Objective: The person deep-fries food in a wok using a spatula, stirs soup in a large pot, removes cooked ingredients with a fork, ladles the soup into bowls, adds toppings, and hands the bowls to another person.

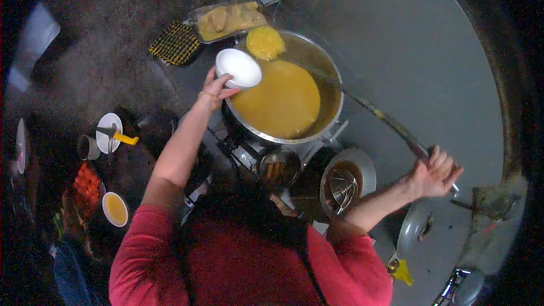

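My left hand [215, 88] is closed on the rim of a white bowl [239, 69], tilted over the left edge of a large metal pot [338, 99]. Yellow liquid [277, 105] lies in the pot. My right hand [436, 174], out to the right, grips the handle end of a long ladle [391, 124]. The ladle's round head [265, 43], full of yellow liquid, is above the pot's upper left rim, close beside the bowl.
A tray of yellowish food [229, 18] and a black-and-yellow woven mat [174, 43] lie beyond the pot. Nearer are a pan with a whisk [343, 187] and a frying pan [416, 229]. At left are a plate with a yellow-handled knife [126, 138] and red food [86, 188].
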